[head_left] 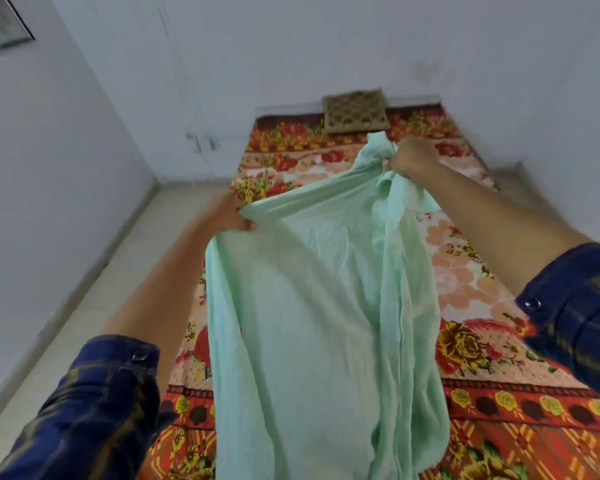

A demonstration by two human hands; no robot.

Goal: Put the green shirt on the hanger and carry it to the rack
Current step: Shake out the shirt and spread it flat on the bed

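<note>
The green shirt [312, 306], pale mint and creased, hangs above the floral bed [482, 296], its top edge bunched inside the curled fingers of left hand [234, 216] and right hand [413, 159].

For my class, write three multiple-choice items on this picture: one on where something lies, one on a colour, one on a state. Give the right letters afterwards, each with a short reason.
1. Where is the brown patterned cushion?
A. At the far end of the bed, against the wall
B. On the floor beside the bed
C. Under the shirt

2. What colour is the shirt being held up?
A. Dark blue
B. Pale green
C. Red

3. How is the shirt held?
A. By one hand only
B. By both hands, lifted above the bed
C. Lying flat, untouched

Answers:
1 A: the cushion sits at the far edge of the floral bedspread, by the wall.
2 B: the fabric is light mint green.
3 B: the left hand and the right hand each grip bunched cloth at the top, and the rest hangs down.
</note>
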